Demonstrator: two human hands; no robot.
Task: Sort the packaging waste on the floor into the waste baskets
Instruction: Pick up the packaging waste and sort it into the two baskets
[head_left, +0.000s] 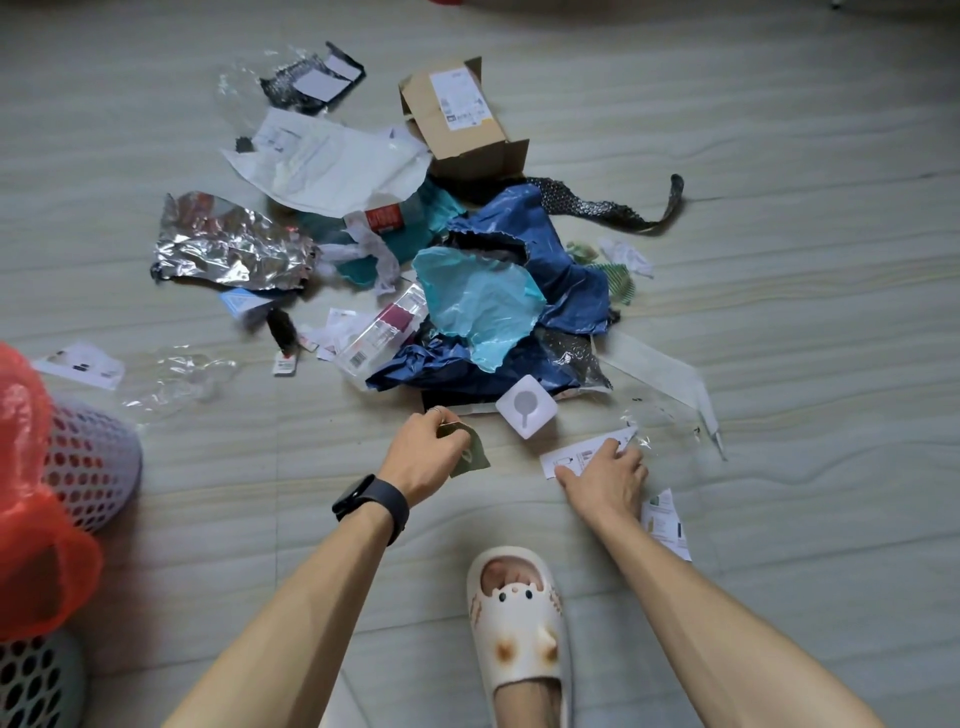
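Pale floor tiles (779, 270) with a wavy grain, waste scattered across the middle. Reference: white cube (527, 410), a small rounded square box with a grey round mark on its top face.

- Left hand (426, 452), just left of the cube: thumb and fingers pinch a small olive-green scrap (475, 456), flat with ragged edges. Black watch (371, 501) on the wrist.
- Right hand (608, 475), just right of and nearer than the cube: fingertips lie on a white printed slip (579, 456), thumb at its near edge. Cannot tell whether the slip is pinched or only pressed.
- Touching the cube's far side: crumpled dark blue bag (563, 275), glossy, with a turquoise sheet (478, 306) on top.
- Beyond the cube: open brown cardboard box (460, 122) with a white shipping label, print too small to read. White mailer (332, 166) beside it.
- Far left of the cube: creased silver foil wrapper (223, 244), and clear film (176, 374) nearer.
- Left of the cube: clear pack (374, 338) with a barcode and a maroon patch.
- Far right of the cube: black mesh strip (597, 205).
- 2 perforated baskets well to the left: one (91, 457) lined with red plastic (31, 493), the other (36, 680) nearer.
- Nearer than the cube: cream slipper (519, 629) and a printed leaflet (665, 519), text unreadable.
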